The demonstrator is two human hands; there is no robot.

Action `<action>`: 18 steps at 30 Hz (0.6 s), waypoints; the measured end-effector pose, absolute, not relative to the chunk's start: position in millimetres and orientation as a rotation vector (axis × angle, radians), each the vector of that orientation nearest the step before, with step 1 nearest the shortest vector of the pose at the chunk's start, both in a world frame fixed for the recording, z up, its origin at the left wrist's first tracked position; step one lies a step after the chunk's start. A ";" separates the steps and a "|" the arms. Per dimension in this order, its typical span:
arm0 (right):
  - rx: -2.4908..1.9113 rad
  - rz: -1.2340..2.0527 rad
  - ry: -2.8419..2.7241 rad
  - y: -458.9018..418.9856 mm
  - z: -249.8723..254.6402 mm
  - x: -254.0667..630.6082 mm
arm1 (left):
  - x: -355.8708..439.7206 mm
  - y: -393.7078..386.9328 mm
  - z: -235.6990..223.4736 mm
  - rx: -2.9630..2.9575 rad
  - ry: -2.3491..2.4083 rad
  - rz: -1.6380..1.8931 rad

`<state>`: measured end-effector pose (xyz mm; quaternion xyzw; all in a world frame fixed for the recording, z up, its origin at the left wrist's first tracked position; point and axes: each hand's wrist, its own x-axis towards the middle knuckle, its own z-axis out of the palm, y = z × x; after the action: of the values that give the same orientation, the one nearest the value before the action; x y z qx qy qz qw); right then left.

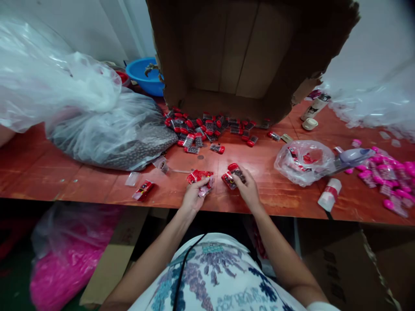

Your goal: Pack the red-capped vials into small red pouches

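Note:
My left hand (193,197), near the table's front edge, is closed on a bunch of shiny red printed wrappers (198,176). Just to its right, my right hand (249,190) grips a small red-capped bottle (239,173) of dark beads; a red-and-black printed piece shows beside it at the fingertips. The two hands are apart. Beyond them lies a heap of similar red-capped bottles (207,127), some spilling from under the cardboard box. To the left rest a red-and-black printed packet (144,190) and a small transparent cup (161,165).
A large cardboard box (240,56) stands open towards me. At left slumps a plastic bag of dark beads (119,138), with a blue basin (147,75) behind. To the right are a bag of red wrappers (303,162), a scoop (356,155), a white roll (330,194) and pink-capped bottles (389,172).

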<state>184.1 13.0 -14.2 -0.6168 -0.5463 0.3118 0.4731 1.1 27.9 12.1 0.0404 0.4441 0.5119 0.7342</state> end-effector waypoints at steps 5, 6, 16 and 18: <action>-1.330 1.138 -1.073 -27.0 -1.4 144.4 | 3.9 25.9 6.1 0.151 0.925 1.150; -1.315 1.155 -1.031 -31.1 -0.1 140.2 | 4.1 25.5 5.3 0.151 0.930 1.163; -1.302 1.096 -1.052 -35.1 6.1 136.3 | 3.5 18.6 4.2 0.191 0.966 1.166; -1.303 1.055 -1.099 -35.4 6.1 136.1 | 3.6 17.1 5.8 0.228 0.972 1.174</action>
<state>136.1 -35.4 6.1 -0.5478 -0.4621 0.4436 0.5382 3.6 17.1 5.8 0.1028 0.4391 0.5307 0.7176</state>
